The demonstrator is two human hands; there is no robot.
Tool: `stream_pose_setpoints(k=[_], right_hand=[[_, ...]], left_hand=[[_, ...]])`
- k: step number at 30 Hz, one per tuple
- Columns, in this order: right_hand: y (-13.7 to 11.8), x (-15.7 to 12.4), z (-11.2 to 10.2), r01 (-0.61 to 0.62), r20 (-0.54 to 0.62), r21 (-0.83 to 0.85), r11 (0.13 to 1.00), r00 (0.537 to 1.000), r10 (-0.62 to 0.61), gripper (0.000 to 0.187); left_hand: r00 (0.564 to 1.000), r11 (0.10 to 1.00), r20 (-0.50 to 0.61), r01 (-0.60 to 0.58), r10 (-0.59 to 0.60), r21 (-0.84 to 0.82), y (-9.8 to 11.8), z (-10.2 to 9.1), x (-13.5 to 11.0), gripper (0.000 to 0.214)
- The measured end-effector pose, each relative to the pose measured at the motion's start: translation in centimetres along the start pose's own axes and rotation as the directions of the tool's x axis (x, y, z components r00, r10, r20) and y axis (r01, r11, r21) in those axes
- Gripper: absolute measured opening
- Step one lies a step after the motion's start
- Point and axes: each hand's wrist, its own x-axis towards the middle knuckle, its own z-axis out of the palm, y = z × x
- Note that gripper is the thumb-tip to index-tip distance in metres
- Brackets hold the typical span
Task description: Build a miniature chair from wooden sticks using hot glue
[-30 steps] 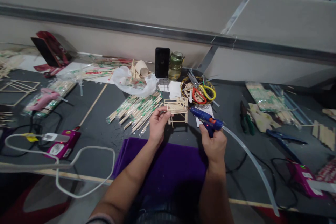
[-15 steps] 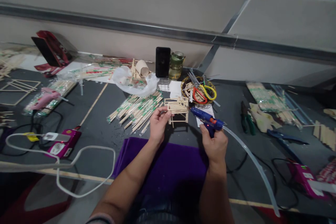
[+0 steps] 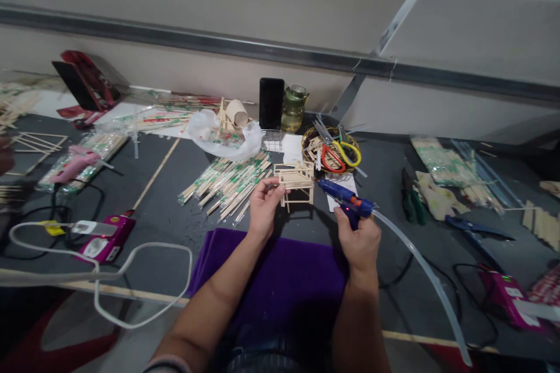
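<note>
From the head camera, my left hand (image 3: 263, 205) pinches the left end of the little stick frame (image 3: 297, 182), thumb and fingers closed on its top rail. The frame stands legs-down on the grey worktop (image 3: 166, 210), its long axis running left to right across my view.

My right hand (image 3: 359, 240) is clenched around the grip of the blue glue gun (image 3: 345, 198), to the right of the frame. The gun's long axis slants from lower right to upper left, and its nozzle points at the frame's right end, just beside it; I cannot tell whether the tip touches the wood. A clear glue stick (image 3: 420, 268) trails out of the gun's back, curving away from the frame toward the near right.

Left of the frame and close to it lies a pile of wrapped chopsticks (image 3: 227, 180). Behind the frame and slightly right sits a basket (image 3: 308, 139) of scissors, also near. A white paper (image 3: 345, 185) lies under the gun barrel. On my side of the frame there is a strip of bare worktop, then a purple cloth (image 3: 271, 280) under my forearms. Green pliers (image 3: 411, 195) lie well to the frame's right, past the gun.
</note>
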Motion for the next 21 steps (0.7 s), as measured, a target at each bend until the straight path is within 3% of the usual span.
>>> stream_pose_setpoints(k=[5,8,12,14,17,21], right_hand=[[-0.3,0.4,-0.5,-0.063,-0.013,0.081,0.995,0.998,0.065,0.053],[-0.5,0.6,-0.7,-0.198,0.041,0.247,0.948,0.98,0.194,0.046],[-0.5,1.2,-0.5,-0.403,0.186,0.603,0.688,0.91,0.371,0.037],[-0.2,1.8,-0.3,-0.461,0.225,0.695,0.551,0.868,0.442,0.038],[1.0,2.4,0.0,-0.565,0.296,0.693,0.448,0.79,0.538,0.044],[3.8,2.5,0.3,-0.69,0.391,0.532,0.491,0.714,0.581,0.049]], left_hand=[[1.0,1.0,0.001,0.001,-0.001,0.002,0.0,0.0,0.0,0.035],[1.0,1.0,-0.001,0.003,-0.003,-0.002,0.0,0.0,0.0,0.034],[1.0,1.0,-0.002,0.006,-0.006,-0.007,0.0,0.0,0.0,0.035],[1.0,1.0,-0.004,0.001,-0.001,-0.008,0.0,0.1,0.0,0.035],[1.0,1.0,-0.003,-0.005,0.005,-0.011,0.1,0.1,0.0,0.035],[1.0,1.0,0.004,-0.007,0.007,-0.007,0.0,0.0,0.1,0.034]])
